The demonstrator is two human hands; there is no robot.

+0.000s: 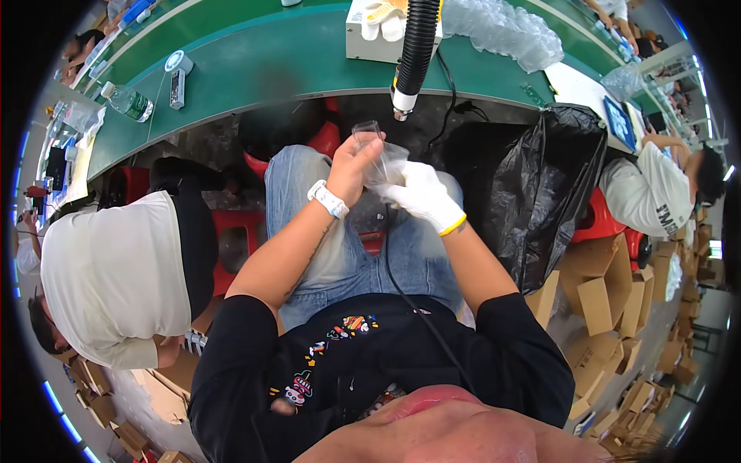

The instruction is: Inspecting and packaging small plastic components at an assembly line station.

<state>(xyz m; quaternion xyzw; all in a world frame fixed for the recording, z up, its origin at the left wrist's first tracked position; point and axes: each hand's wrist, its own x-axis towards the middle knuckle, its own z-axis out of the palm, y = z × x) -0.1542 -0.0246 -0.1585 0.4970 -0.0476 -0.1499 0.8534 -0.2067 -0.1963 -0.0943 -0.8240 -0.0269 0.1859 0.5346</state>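
Above my lap, my left hand [357,163], bare and with a white watch [328,199] on its wrist, is closed on a clear plastic piece [390,163] with a straight-edged upper end. Whether this is a container, a sleeve or a bag I cannot tell. My right hand [423,194], in a white knit glove with a yellow cuff edge, pinches the lower right side of the same piece. Just beyond both hands hangs the tip of a black ribbed hose [409,73], apart from them.
The green worktable [309,73] carries a pale box [378,42] with gloves on top, clear plastic bags [502,31], and a water bottle [127,102]. A black bag [552,193] stands at my right. Co-workers sit on both sides; cardboard boxes [598,285] lie behind at right.
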